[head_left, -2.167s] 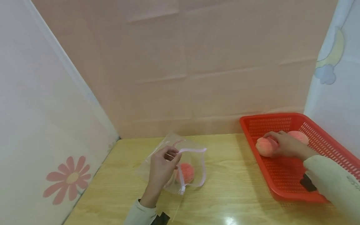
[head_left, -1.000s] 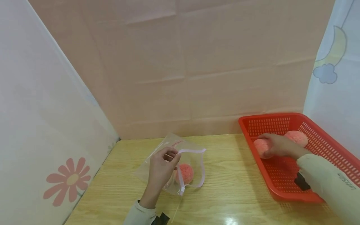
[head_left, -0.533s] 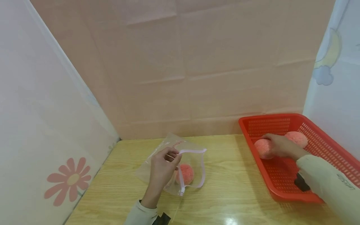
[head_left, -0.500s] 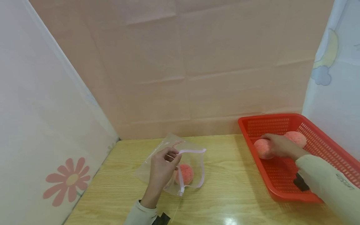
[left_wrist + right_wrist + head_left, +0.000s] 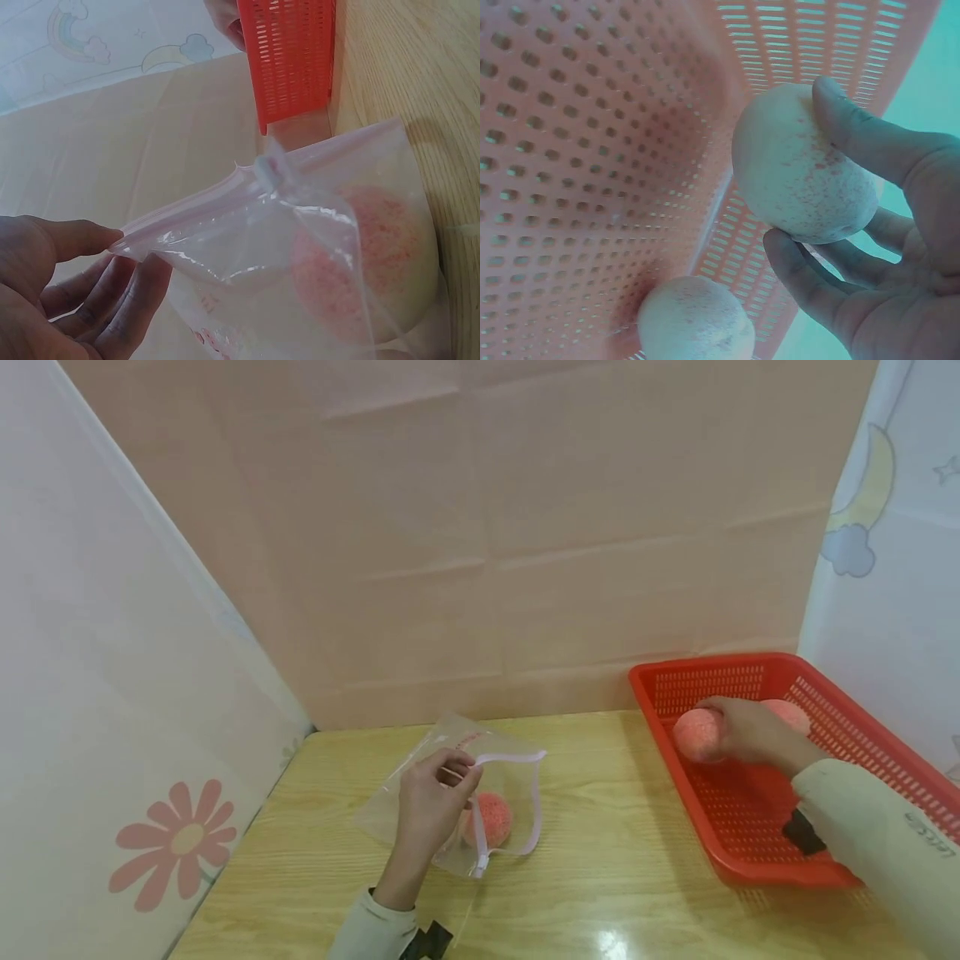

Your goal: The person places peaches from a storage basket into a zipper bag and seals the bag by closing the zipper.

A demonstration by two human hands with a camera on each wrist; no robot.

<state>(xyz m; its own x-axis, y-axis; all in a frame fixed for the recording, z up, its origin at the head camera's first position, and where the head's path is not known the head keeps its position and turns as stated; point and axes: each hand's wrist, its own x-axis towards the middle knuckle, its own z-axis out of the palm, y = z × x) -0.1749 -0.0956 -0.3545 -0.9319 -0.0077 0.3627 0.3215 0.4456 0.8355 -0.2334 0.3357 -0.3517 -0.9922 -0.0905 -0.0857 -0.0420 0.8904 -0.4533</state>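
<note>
My left hand (image 5: 432, 793) pinches the zip edge of a clear zip bag (image 5: 442, 739), whose mouth gapes toward the right. One pink peach (image 5: 495, 818) lies inside the bag; its yellowish underside shows in the left wrist view. Over in the red basket (image 5: 750, 860), my right hand (image 5: 757, 731) grips a second peach (image 5: 699, 735) near the left wall. Thumb and fingers wrap around this peach (image 5: 802, 165) in the right wrist view. A third peach (image 5: 787, 713) sits behind that hand, partly hidden, and rests against the basket mesh.
The basket stands at the right of a wooden table (image 5: 600, 827). A pinkish-brown cloth backdrop (image 5: 480, 543) rises behind the table. Printed pale panels flank it, a left panel (image 5: 112, 677) with a flower and a right panel (image 5: 900, 610) with a moon.
The right hand has turned the gripped peach and raised it slightly within the basket. My left hand keeps its hold on the bag's edge. The head view has shifted a little.
</note>
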